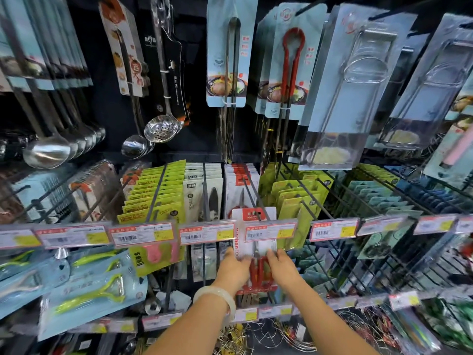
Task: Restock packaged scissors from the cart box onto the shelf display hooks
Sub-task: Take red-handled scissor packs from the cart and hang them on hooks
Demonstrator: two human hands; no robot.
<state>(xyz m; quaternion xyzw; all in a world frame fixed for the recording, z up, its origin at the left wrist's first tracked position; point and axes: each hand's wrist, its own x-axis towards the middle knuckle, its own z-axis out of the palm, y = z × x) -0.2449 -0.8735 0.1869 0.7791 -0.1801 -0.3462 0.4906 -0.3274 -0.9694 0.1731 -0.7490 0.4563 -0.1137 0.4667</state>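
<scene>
While both hands are reaching up to the shelf's middle row, a person is holding a packaged scissors card (258, 245) against the display hook (252, 193), w/ the card's red top poking above the price-tag rail (143, 233). L hand (234, 267), a pale bangle (220, 297) on its wrist, is gripping the card's left edge; R hand (281, 265) is gripping the right edge beside the red handles. More scissors packs (240, 180) are hanging behind on the same hook. Green packs (151, 198) are filling the hooks to the left; ladles (48, 152) are hanging at upper left.
</scene>
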